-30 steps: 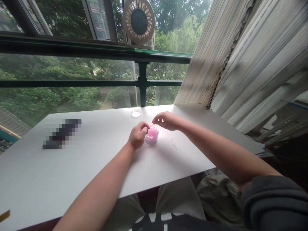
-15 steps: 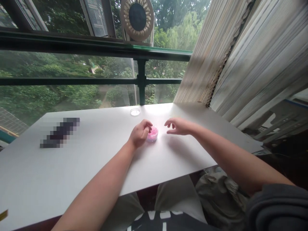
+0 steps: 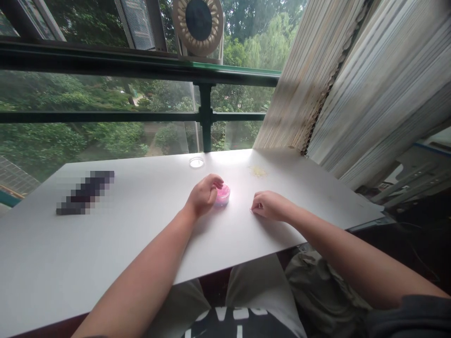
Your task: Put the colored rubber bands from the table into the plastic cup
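A small clear round tub [image 3: 223,196] of pink contents stands on the white table [image 3: 148,234]. My left hand [image 3: 204,195] is curled around its left side, fingers bent over the rim and hiding part of it. To the right of the tub, my right hand [image 3: 272,205] is lowered close to the tabletop with thumb and fingertips pinched together. A tiny pale speck shows at those fingertips, too small to name. Behind the right hand lies a loose scatter of small yellow pieces [image 3: 258,172].
A clear round lid [image 3: 196,162] lies near the table's back edge. At the left is a dark, pixelated object [image 3: 86,192]. A green railing [image 3: 141,65] with a round fan [image 3: 199,21] runs behind the table, and a striped curtain [image 3: 292,94] hangs at the right.
My right hand has moved right and down toward the table, away from the tub, and its fingers have closed into a pinch. The yellow pieces show more clearly. My left hand stays at the tub.
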A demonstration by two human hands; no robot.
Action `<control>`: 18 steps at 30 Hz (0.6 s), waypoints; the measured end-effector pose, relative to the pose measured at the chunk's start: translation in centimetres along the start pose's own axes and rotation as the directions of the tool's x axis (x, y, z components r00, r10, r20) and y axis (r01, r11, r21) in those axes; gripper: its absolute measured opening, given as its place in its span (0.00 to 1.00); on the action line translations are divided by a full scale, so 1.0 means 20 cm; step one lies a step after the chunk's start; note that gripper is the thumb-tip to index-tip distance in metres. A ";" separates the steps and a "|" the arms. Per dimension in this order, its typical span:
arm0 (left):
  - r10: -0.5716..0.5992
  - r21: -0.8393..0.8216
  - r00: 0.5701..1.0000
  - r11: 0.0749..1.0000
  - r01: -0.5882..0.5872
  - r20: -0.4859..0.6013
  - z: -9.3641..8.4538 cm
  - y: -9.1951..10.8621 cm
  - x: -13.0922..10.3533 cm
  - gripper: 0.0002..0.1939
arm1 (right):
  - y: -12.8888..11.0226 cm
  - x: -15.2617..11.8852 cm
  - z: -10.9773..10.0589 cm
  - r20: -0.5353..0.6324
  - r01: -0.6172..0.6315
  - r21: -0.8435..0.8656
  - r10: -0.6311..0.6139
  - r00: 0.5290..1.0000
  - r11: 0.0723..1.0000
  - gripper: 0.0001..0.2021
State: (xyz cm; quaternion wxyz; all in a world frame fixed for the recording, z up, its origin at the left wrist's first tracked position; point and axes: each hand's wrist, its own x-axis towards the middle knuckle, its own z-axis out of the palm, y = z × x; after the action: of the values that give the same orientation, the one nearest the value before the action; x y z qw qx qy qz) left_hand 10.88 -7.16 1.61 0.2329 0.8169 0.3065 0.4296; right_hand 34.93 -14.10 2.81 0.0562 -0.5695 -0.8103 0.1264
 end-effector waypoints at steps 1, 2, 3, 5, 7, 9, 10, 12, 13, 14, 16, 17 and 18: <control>-0.014 -0.022 1.000 1.000 0.014 -0.017 0.00 0.00 0.00 0.15 | -0.01 0.00 0.00 -0.004 -0.005 -0.024 0.005 1.000 1.000 0.07; -0.035 -0.047 0.999 0.998 0.033 -0.034 -0.01 -0.01 0.00 0.14 | -0.02 0.00 0.01 -0.008 -0.015 -0.050 0.015 1.000 0.999 0.07; -0.058 -0.074 0.997 0.996 0.054 -0.053 -0.01 -0.01 0.00 0.14 | -0.04 0.00 0.01 -0.011 -0.029 -0.075 0.029 1.000 0.997 0.07; -0.099 -0.123 0.991 0.989 0.088 -0.092 -0.02 -0.02 -0.01 0.14 | -0.06 0.00 0.01 -0.017 -0.063 -0.121 0.061 0.998 0.991 0.06; -0.127 -0.160 0.984 0.981 0.107 -0.124 -0.03 -0.04 -0.01 0.14 | -0.08 0.00 0.02 -0.022 -0.080 -0.155 0.078 0.997 0.985 0.05; -0.140 -0.183 0.981 0.977 0.114 -0.136 -0.02 -0.05 -0.01 0.13 | -0.09 0.01 0.03 -0.031 -0.080 -0.177 0.076 0.997 0.981 0.05; -0.141 -0.193 0.981 0.975 0.113 -0.137 -0.02 -0.06 -0.01 0.13 | -0.09 0.02 0.03 -0.037 -0.075 -0.183 0.069 0.997 0.980 0.05; -0.136 -0.212 0.981 0.972 0.104 -0.140 -0.01 -0.06 -0.01 0.13 | -0.09 0.03 0.03 -0.049 -0.068 -0.182 0.060 0.997 0.981 0.04; -0.132 -0.219 0.981 0.971 0.098 -0.143 -0.01 -0.06 -0.01 0.13 | -0.09 0.03 0.03 -0.056 -0.068 -0.173 0.060 0.997 0.983 0.04; -0.127 -0.223 0.981 0.971 0.093 -0.145 -0.01 -0.06 -0.01 0.14 | -0.09 0.04 0.02 -0.065 -0.068 -0.158 0.059 0.996 0.985 0.04; -0.114 -0.210 0.984 0.974 0.083 -0.138 0.00 -0.06 -0.01 0.15 | -0.09 0.07 -0.01 -0.096 -0.060 -0.112 0.049 0.994 0.992 0.03; -0.107 -0.197 0.986 0.977 0.080 -0.131 0.00 -0.06 -0.01 0.15 | -0.09 0.08 -0.03 -0.118 -0.048 -0.083 0.038 0.992 0.995 0.03; -0.102 -0.183 0.987 0.980 0.078 -0.126 0.00 -0.05 -0.01 0.15 | -0.10 0.10 -0.04 -0.147 -0.030 -0.050 0.023 0.989 0.998 0.03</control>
State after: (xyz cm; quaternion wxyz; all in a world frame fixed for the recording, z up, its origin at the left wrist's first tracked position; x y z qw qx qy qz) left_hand 10.38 -6.52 0.84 0.3026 0.7474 0.3186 0.4982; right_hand 32.64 -12.73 4.09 0.0990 -0.5893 -0.7993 0.0639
